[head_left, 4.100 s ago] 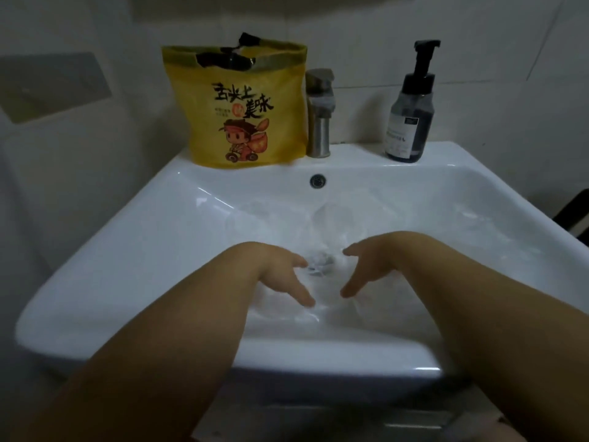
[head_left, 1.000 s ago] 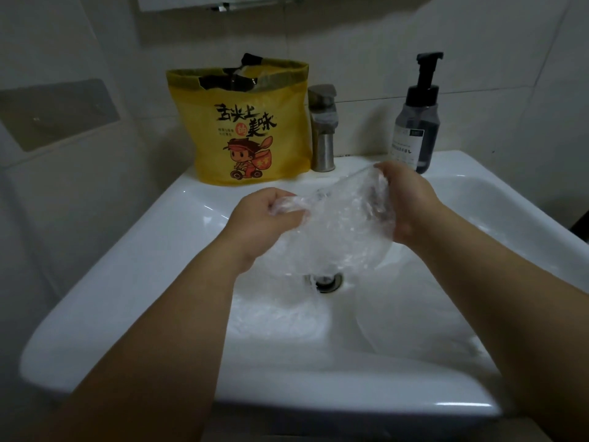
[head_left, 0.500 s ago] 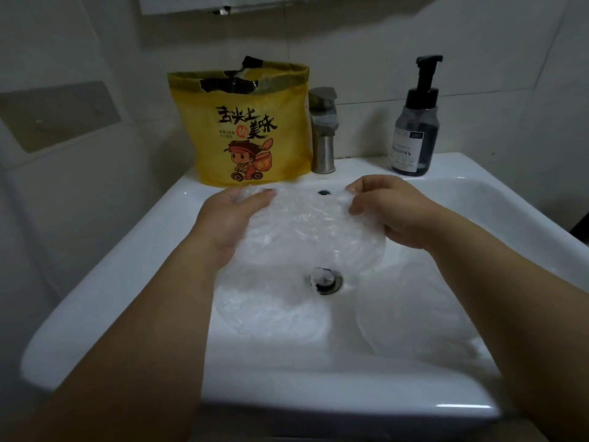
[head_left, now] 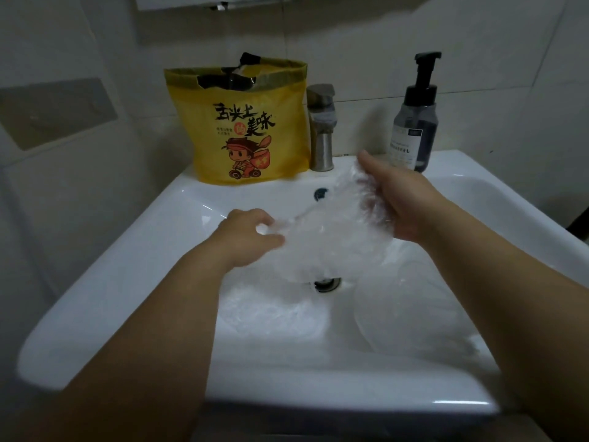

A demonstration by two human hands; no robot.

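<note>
We grip one clear lid (head_left: 318, 240) mid-frame with left hand (head_left: 248, 234) and right hand (head_left: 401, 208); a second lid (head_left: 411, 314) waits lower right in the sink (head_left: 111, 298)

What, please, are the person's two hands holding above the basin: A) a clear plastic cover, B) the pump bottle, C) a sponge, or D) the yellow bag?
A: the left hand pinches one edge of the clear plastic cover and the right hand holds the other, above the sink.
</note>
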